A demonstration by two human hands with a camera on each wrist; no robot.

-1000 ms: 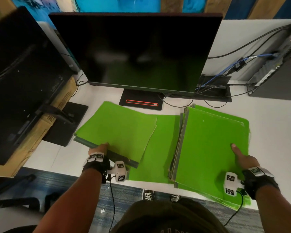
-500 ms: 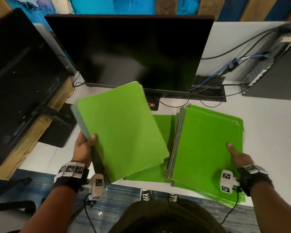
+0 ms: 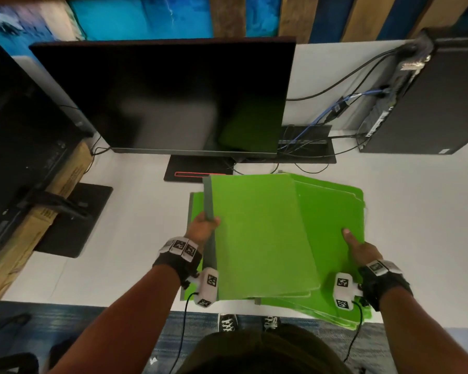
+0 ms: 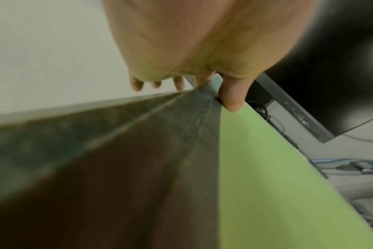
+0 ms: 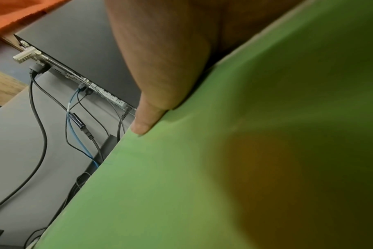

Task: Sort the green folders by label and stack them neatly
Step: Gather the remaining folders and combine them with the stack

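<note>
The left hand's [image 3: 201, 228] fingers [image 4: 179, 83] are curled under the grey spine of a held bundle of bright green card folders [image 3: 257, 233], with the thumb on the green cover, so the hand is clamped on that spine edge. The bundle is tilted, its spine side raised, and it lies over the stack of green folders [image 3: 333, 209] on the white tabletop [image 3: 416, 225]. The right hand [image 3: 358, 248] rests at the right side of that stack near the front edge of the tabletop, thumb flat on the top green cover and pointing towards the back edge; its other fingers are hidden, so how they lie cannot be told. One more green folder [image 3: 196, 203] lies flat beneath the bundle's left side. Both forearms reach forward from the front edge, each wrist wearing a black strap with white tagged blocks.

Along the back edge stands a dark flat monitor [image 3: 173, 95]; a second dark screen [image 3: 16, 147] on a brown cardboard box [image 3: 33, 225] fills the left edge. A black computer case [image 3: 438, 98] with black and blue cables [image 3: 343, 106] sits in the back right corner. Behind is a blue and wooden panelled wall [image 3: 227, 14].
</note>
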